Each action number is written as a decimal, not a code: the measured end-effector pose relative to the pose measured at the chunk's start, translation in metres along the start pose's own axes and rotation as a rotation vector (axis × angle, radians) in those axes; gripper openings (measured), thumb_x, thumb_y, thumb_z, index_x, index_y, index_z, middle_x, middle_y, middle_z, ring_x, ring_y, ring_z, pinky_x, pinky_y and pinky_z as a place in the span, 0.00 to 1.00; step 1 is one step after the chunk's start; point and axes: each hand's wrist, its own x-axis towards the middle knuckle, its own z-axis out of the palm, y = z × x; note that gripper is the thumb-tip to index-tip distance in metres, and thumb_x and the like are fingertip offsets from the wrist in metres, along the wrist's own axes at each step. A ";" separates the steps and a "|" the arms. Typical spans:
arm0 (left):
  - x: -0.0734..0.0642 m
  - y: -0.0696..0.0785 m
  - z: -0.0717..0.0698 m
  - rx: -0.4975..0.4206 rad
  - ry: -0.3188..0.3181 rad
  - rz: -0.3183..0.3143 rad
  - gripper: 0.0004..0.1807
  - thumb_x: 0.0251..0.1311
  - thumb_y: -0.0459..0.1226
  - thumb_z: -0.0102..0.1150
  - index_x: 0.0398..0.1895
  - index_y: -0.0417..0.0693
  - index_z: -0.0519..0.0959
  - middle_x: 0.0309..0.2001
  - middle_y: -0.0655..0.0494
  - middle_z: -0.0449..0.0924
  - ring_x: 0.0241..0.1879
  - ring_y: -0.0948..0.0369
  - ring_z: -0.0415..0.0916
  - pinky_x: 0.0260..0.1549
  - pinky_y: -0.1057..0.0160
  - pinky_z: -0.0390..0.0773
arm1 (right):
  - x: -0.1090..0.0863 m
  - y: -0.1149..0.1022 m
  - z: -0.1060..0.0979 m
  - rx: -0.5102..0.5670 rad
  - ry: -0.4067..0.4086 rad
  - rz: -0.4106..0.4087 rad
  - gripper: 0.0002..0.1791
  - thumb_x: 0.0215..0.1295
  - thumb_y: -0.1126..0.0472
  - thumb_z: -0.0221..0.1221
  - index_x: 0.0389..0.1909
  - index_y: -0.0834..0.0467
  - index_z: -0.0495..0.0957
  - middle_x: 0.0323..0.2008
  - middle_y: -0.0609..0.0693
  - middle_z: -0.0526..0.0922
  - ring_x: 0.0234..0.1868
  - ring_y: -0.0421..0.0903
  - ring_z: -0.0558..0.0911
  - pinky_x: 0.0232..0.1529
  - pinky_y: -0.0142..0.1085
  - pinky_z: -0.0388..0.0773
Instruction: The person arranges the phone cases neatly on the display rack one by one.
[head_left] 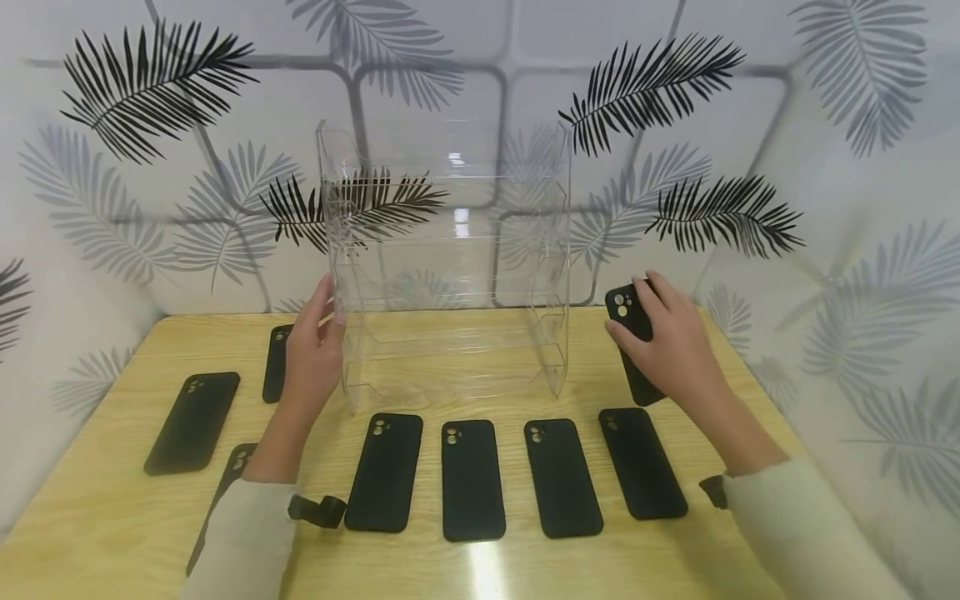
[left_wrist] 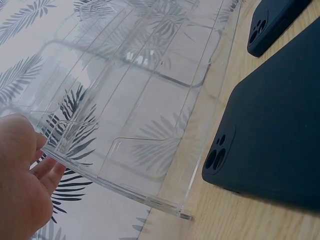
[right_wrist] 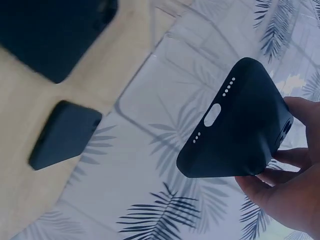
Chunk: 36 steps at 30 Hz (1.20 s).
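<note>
A clear acrylic tiered rack (head_left: 450, 240) stands upright on the table near the wall. My left hand (head_left: 313, 354) grips its left side panel, thumb and fingers at the edge; in the left wrist view the fingers (left_wrist: 50, 175) reach behind the panel. To the right of the rack, my right hand (head_left: 671, 342) holds a black phone case (head_left: 641, 385) by its camera end, the bottom end hanging down. The right wrist view shows this case's lower edge with its port slot and speaker holes, thumb and fingers at its sides.
Four-sided spread of black cases: a front row holds a case (head_left: 385, 472), a case (head_left: 473, 481), a case (head_left: 564, 477) and a case (head_left: 643, 462). Several more lie left, including one (head_left: 191, 423) and one (head_left: 276, 362). Leaf-patterned wall covering (head_left: 465, 50) backs the wooden table (head_left: 420, 575).
</note>
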 end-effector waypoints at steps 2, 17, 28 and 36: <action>0.000 0.000 0.000 0.001 -0.002 0.001 0.33 0.78 0.34 0.45 0.81 0.62 0.52 0.78 0.58 0.57 0.73 0.51 0.61 0.71 0.46 0.67 | 0.008 -0.008 -0.001 0.012 0.025 -0.023 0.39 0.68 0.52 0.65 0.73 0.67 0.63 0.73 0.68 0.62 0.70 0.72 0.63 0.67 0.68 0.62; -0.001 -0.001 -0.001 0.014 -0.009 0.005 0.32 0.78 0.37 0.45 0.81 0.65 0.52 0.78 0.58 0.57 0.74 0.51 0.61 0.70 0.47 0.68 | 0.076 -0.060 0.013 0.155 0.184 -0.033 0.39 0.69 0.50 0.63 0.74 0.64 0.63 0.75 0.63 0.61 0.75 0.64 0.60 0.73 0.61 0.59; 0.000 -0.001 -0.003 0.016 -0.030 0.007 0.33 0.78 0.36 0.46 0.81 0.65 0.52 0.79 0.59 0.56 0.75 0.53 0.60 0.70 0.48 0.68 | 0.118 -0.100 0.008 0.208 0.287 -0.052 0.38 0.69 0.45 0.61 0.75 0.58 0.65 0.75 0.58 0.62 0.75 0.58 0.61 0.76 0.53 0.58; 0.001 -0.004 -0.002 0.047 -0.017 0.014 0.33 0.77 0.34 0.46 0.81 0.60 0.52 0.78 0.55 0.57 0.74 0.51 0.62 0.68 0.47 0.70 | 0.146 -0.119 0.010 0.224 0.307 -0.004 0.38 0.71 0.41 0.58 0.76 0.53 0.63 0.78 0.53 0.59 0.77 0.54 0.58 0.75 0.47 0.63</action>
